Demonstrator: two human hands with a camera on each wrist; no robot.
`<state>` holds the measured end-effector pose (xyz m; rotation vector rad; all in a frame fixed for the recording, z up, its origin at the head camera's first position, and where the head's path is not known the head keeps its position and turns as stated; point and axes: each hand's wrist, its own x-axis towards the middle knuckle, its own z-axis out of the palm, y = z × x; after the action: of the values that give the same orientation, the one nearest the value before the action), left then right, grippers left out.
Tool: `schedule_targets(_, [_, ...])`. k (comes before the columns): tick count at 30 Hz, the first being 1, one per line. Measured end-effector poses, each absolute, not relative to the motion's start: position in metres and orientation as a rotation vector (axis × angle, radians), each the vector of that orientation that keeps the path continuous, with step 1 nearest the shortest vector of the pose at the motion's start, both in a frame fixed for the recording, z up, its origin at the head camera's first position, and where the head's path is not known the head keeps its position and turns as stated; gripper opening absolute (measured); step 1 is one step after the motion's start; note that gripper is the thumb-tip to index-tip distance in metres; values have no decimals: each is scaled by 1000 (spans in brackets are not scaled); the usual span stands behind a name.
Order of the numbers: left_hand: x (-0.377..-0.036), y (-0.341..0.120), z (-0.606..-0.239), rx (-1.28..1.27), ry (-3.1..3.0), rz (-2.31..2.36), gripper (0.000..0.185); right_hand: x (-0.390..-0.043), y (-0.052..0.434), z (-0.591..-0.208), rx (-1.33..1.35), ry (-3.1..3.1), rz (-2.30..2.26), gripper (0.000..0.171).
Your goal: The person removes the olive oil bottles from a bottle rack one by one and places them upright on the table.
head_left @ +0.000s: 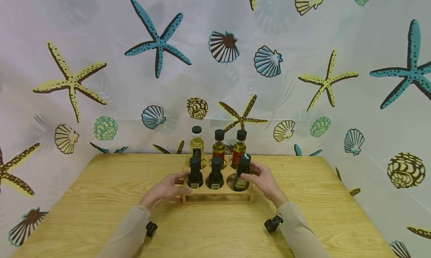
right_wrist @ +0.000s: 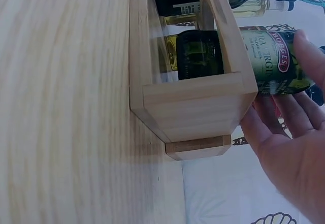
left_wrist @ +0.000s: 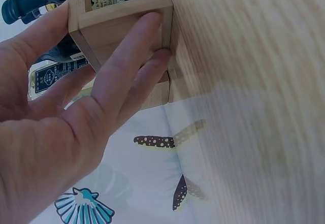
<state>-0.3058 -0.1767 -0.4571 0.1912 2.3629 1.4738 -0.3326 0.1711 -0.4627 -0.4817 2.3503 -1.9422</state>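
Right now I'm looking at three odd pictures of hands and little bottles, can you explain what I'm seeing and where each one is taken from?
These are a person's two bare hands, filmed by three cameras. The wide picture comes from a camera on the head, looking down at a wooden table. The other two come from cameras strapped to each wrist, so they look sideways and very close.

On the table stands a wooden rack holding six small bottles in two rows. The left hand rests straight fingers against the rack's left end. The right hand holds the front right bottle, a dark green one that sits tilted in its hole. Behind hangs a curtain printed with starfish and shells.
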Motion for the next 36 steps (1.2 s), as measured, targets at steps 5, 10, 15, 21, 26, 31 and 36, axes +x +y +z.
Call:
schedule_targets(5, [-307,-177,-457,195,2341,1491,80,-333,171,-461,-504,2334,-1972,58])
schedule_targets(10, [-308,-176,-453,196,2339,1488,78,-334,171,-459,-473,2294,-2040,57])
schedule_targets(15, [-309,-175,-449,199,2344,1477,78,-334,171,-458,-452,2307,-2081,57])
schedule_targets(21, [-307,-174,-452,192,2344,1494,79,-333,171,-458,-430,2309,-2110,57])
schedule_targets(26, [-304,-175,-456,176,2339,1513,78,-331,168,-452,-424,2290,-2119,60])
schedule_targets(31, [-303,-177,-454,173,2337,1517,78,-329,165,-447,-440,2311,-2099,61])
schedule_targets(36, [-302,-177,-454,176,2325,1523,77,-328,167,-446,-424,2300,-2101,62])
